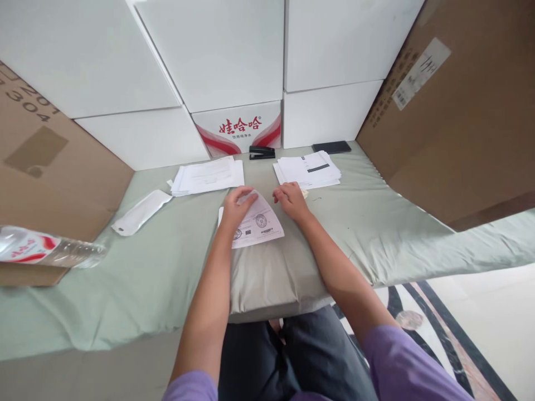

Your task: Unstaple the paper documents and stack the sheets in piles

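Note:
A printed paper sheet (258,225) with stamps and a small code square lies on the pale green cloth-covered surface (159,267) in front of me. My left hand (234,209) presses on its upper left part, and its fingers pinch the raised top edge. Just right of the sheet's top, my right hand (291,200) rests on the cloth with its fingers curled; whether it touches the paper I cannot tell. Beyond my hands lie two paper stacks, one at the left (208,176) and one at the right (308,169).
A black stapler (262,152) and a black flat device (331,147) lie at the back by white boxes (234,55) and a red-printed carton (238,129). Brown cardboard boxes stand left (45,167) and right (460,111). A plastic bottle (45,249) and a white pouch (140,212) lie left.

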Tool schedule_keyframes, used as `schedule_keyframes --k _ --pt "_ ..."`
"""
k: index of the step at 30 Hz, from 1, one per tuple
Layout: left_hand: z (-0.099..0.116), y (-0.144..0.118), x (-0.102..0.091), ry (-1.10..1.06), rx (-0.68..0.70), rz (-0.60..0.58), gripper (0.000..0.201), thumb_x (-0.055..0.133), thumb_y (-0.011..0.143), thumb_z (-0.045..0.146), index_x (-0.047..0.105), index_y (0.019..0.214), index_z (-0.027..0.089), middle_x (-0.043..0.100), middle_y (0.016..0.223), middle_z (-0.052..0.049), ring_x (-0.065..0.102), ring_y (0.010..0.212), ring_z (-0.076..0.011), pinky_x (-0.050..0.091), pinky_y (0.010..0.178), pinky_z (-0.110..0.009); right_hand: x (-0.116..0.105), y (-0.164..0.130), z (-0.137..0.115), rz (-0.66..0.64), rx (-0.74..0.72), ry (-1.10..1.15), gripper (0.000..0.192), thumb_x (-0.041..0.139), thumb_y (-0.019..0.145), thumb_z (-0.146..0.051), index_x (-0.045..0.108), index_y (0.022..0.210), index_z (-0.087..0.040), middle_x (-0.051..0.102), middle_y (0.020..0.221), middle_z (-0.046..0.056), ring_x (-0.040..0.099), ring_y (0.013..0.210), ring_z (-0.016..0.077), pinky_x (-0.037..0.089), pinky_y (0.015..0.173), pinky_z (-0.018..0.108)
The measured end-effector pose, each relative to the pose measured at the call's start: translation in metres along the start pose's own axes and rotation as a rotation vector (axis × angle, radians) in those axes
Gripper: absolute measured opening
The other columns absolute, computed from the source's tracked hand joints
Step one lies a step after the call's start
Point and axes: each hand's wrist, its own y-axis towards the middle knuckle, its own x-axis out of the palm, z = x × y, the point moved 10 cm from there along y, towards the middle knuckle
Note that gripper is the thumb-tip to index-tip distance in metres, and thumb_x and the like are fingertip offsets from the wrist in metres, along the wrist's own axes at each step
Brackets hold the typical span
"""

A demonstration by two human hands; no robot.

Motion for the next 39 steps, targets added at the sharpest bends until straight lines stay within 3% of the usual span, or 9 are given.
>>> schedule_keyframes --k 6,13,18,21,31,35,37,39 --pt "-0.014 0.003 -0.026 -0.098 -0.032 0.148 0.024 0.072 0.079 0.043 0.072 0.084 0.020 0.071 0.085 -0.003 0.065 0.086 -0.0187 0.051 0.087 -0.032 0.009 -0.004 -0.020 -0.083 -0.079 0.050 0.049 0.031 0.103 -0.049 0.062 0.077 -0.020 0.069 0.081 0.006 0.058 0.083 0.0187 0.034 0.093 0.038" --pt "-0.020 0.003 -0.033 -0.049 -0.038 0.205 0.023 0.069 0.081 0.044 0.068 0.081 0.021 0.065 0.082 -0.002 0.062 0.088 -0.0176 0.048 0.086 -0.028 0.020 -0.008 -0.045 -0.208 -0.142 0.078 0.041 0.044 0.097 -0.052 0.065 0.086 -0.019 0.069 0.080 0.005 0.059 0.077 0.0182 0.036 0.083 0.034" --pt "-0.028 0.000 -0.040 -0.071 -0.044 0.270 0.024 0.068 0.084 0.044 0.067 0.084 0.021 0.063 0.082 -0.001 0.058 0.081 -0.0151 0.046 0.081 -0.026 0.030 -0.011 -0.040 -0.314 -0.035 0.003 0.020 0.054 0.089 -0.034 0.066 0.094 -0.019 0.065 0.073 0.001 0.053 0.066 0.0153 0.032 0.065 0.027" --pt "-0.030 -0.002 -0.049 -0.130 -0.022 0.355 0.024 0.069 0.084 0.043 0.065 0.086 0.020 0.060 0.080 0.000 0.055 0.078 -0.0132 0.045 0.079 -0.024 0.036 -0.013 -0.039 -0.361 -0.033 -0.019 0.015 0.052 0.087 -0.030 0.062 0.089 -0.020 0.063 0.073 0.001 0.050 0.065 0.0160 0.030 0.062 0.027" --pt "-0.035 -0.005 -0.066 -0.279 -0.034 0.529 0.047 0.076 0.074 0.062 0.059 0.086 0.019 0.053 0.080 0.001 0.053 0.077 -0.0119 0.046 0.076 -0.023 0.057 -0.019 -0.034 -0.425 0.031 0.157 0.015 0.049 0.093 -0.031 0.057 0.084 -0.021 0.069 0.078 0.000 0.060 0.070 0.0156 0.039 0.066 0.025" --pt "-0.034 -0.006 -0.066 -0.272 -0.033 0.541 0.050 0.073 0.076 0.065 0.059 0.089 0.020 0.055 0.081 0.000 0.054 0.078 -0.0132 0.047 0.077 -0.025 0.075 -0.027 -0.030 -0.517 0.168 0.310 0.023 0.047 0.096 -0.033 0.054 0.077 -0.022 0.068 0.069 -0.003 0.055 0.049 0.0117 0.041 0.057 0.025" --pt "-0.032 -0.006 -0.068 -0.238 -0.035 0.539 0.048 0.070 0.078 0.064 0.060 0.092 0.020 0.057 0.082 -0.001 0.056 0.079 -0.0141 0.047 0.078 -0.026 0.075 -0.027 -0.024 -0.493 0.229 0.371 0.027 0.047 0.097 -0.038 0.052 0.075 -0.023 0.062 0.057 -0.005 0.052 0.042 0.0116 0.042 0.054 0.026" --pt "-0.031 -0.005 -0.071 -0.193 -0.045 0.521 0.044 0.070 0.080 0.060 0.061 0.097 0.020 0.060 0.082 -0.001 0.058 0.080 -0.0149 0.048 0.079 -0.027 0.064 -0.021 -0.012 -0.377 0.303 0.443 0.033 0.047 0.097 -0.046 0.051 0.074 -0.024 0.054 0.045 -0.007 0.052 0.039 0.0125 0.042 0.051 0.025"
